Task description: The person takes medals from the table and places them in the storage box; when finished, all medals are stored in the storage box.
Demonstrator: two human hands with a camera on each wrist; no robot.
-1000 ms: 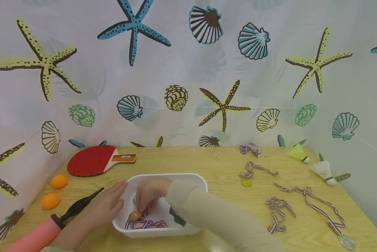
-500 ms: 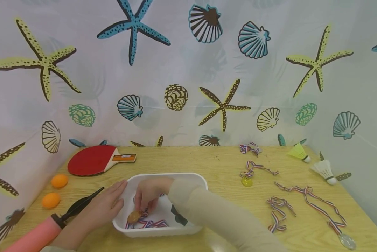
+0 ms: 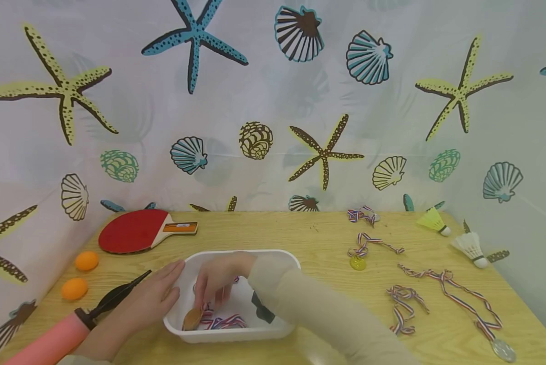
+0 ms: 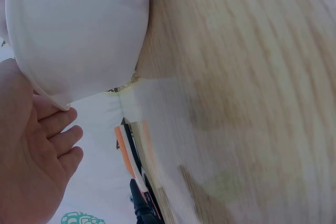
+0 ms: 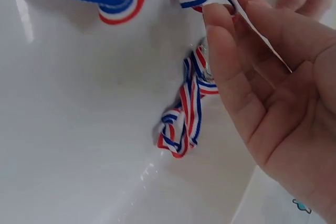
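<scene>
My right hand point(image 3: 218, 279) reaches into a white plastic tub point(image 3: 254, 252). Thumb and forefinger pinch the red, white and blue ribbon just above a bronze-coloured medal point(image 3: 192, 320), which tilts near the tub's front left corner. More striped ribbon point(image 3: 227, 322) lies on the tub floor. Under the right hand, another ribbon point(image 5: 191, 103) lies bunched by a silvery medal edge, mostly hidden in the right wrist view. My left hand point(image 3: 151, 294) rests against the tub's left rim, fingers extended; the left wrist view shows them at the rim point(image 4: 44, 95).
Left of the tub are a red table tennis bat point(image 3: 133, 231), two orange balls point(image 3: 87, 261) and a pink pump point(image 3: 49, 337) by the left forearm. Right are a gold medal point(image 3: 357, 262), a silver medal point(image 3: 503, 350), loose ribbons point(image 3: 407, 309) and two shuttlecocks point(image 3: 469, 246). A patterned curtain point(image 3: 263, 76) stands behind.
The bronze-coloured medal has shifted slightly left and toward the tub's front wall, turning as it went. My right wrist has moved a little to the right; the left hand stays put.
</scene>
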